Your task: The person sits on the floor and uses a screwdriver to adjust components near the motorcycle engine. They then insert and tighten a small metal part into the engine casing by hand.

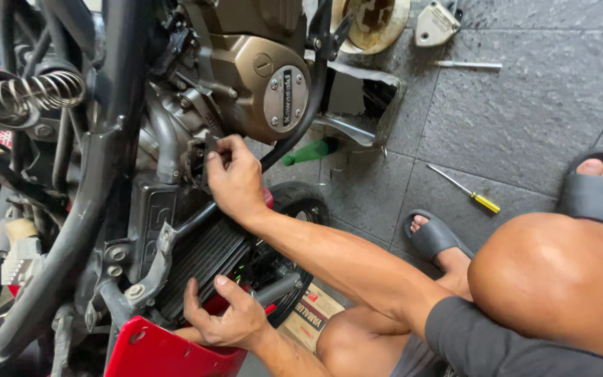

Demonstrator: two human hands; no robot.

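My right hand (pixel 235 180) reaches up to the motorcycle's engine, its fingertips pinched on a small dark part (pixel 211 148) just below the bronze engine cover (pixel 259 77). What exactly it grips is hidden by the fingers. My left hand (pixel 226 318) is lower, fingers curled over the lower edge of the black radiator (pixel 200 260), thumb raised, right above the red fairing (pixel 155 352). A black hose (pixel 308 105) curves past the right hand.
A yellow-handled screwdriver (pixel 467 191) and a thin metal tool (pixel 469 65) lie on the grey stone floor. A green object (pixel 308 152) lies by the front tyre (pixel 305 202). A cardboard box (pixel 313 315) sits below. My knee (pixel 560 279) and sandalled feet (pixel 434 237) are at right.
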